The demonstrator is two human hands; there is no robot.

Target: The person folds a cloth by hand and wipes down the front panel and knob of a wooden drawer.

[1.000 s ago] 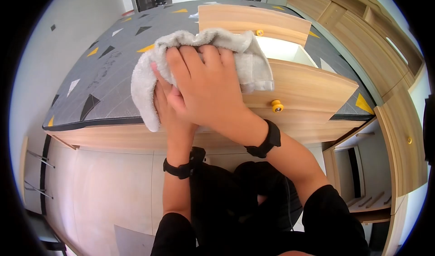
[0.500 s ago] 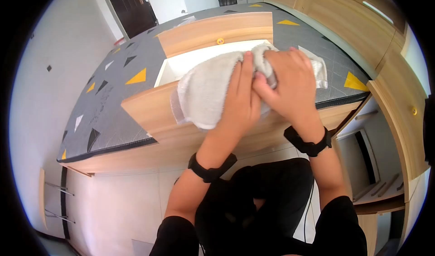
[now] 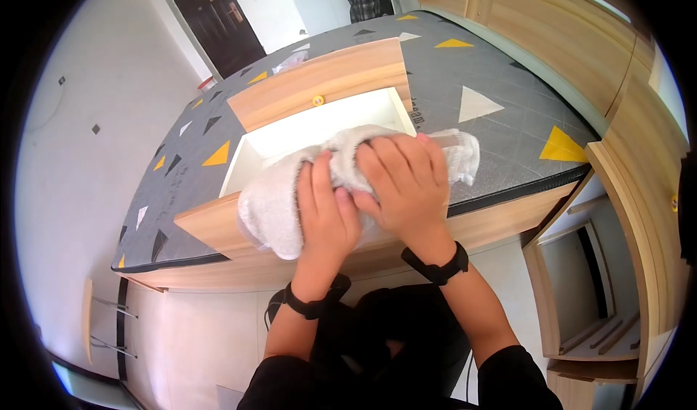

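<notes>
Two black wristbands (image 3: 432,272) sit nearest you. Beyond them, your left hand (image 3: 327,225) bends its fingers over a pale cloth (image 3: 272,218); your right hand (image 3: 410,181) clutches the same cloth beside it. The cloth drapes over the top of a wooden drawer front (image 3: 207,225) at the mattress's (image 3: 515,149) near edge. Uneven pressure there could tip the drawer, since its bedding looks soft; loose folds could snag a corner. Behind lies the drawer's white interior (image 3: 305,130), then a second wooden panel (image 3: 327,69) with a yellow knob (image 3: 318,101), which a backward shove might knock over.
</notes>
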